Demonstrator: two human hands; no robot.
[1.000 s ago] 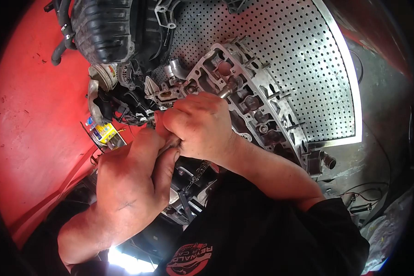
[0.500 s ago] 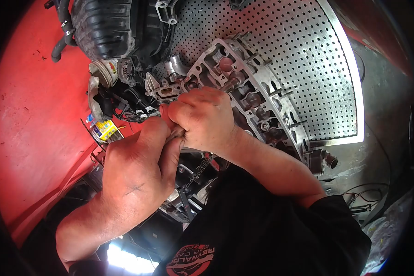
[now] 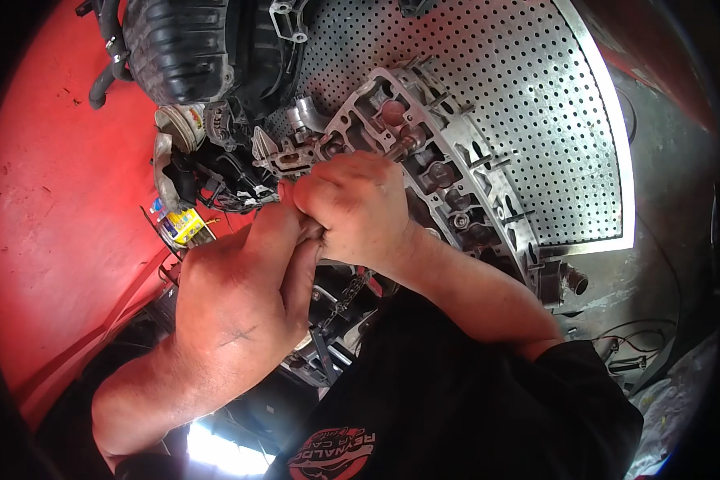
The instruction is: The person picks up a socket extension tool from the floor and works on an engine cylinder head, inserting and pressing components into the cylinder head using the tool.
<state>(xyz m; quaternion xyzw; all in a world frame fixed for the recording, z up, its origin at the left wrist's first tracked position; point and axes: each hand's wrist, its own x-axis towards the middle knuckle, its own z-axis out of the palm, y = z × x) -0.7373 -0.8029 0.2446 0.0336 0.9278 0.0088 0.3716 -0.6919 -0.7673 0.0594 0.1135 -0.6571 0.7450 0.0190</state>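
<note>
My left hand [image 3: 236, 296] is closed, its thumb and fingers pressed against the underside of my right hand [image 3: 352, 204]. My right hand is a fist with its knuckles up. Both meet over the near-left side of an engine cylinder head [image 3: 500, 210]. Whatever the fists grip is hidden between them. Just past my right knuckles, a dull metal cylindrical piece [image 3: 408, 141] slants over the head's open top; I cannot tell whether it joins what I hold. Studs stick out along the head's right side.
A perforated metal tabletop [image 3: 572, 144] lies under the head. A black ribbed plastic engine part [image 3: 180, 56] stands at the back left, near a white tub [image 3: 180, 128] and a yellow-labelled packet [image 3: 186, 227]. A chain [image 3: 350, 294] hangs below my hands. A hose-like pipe end [image 3: 574, 278] is at right.
Both hands stay closed together over the cylinder head. My left hand and forearm have shifted very slightly; nothing else has visibly moved.
</note>
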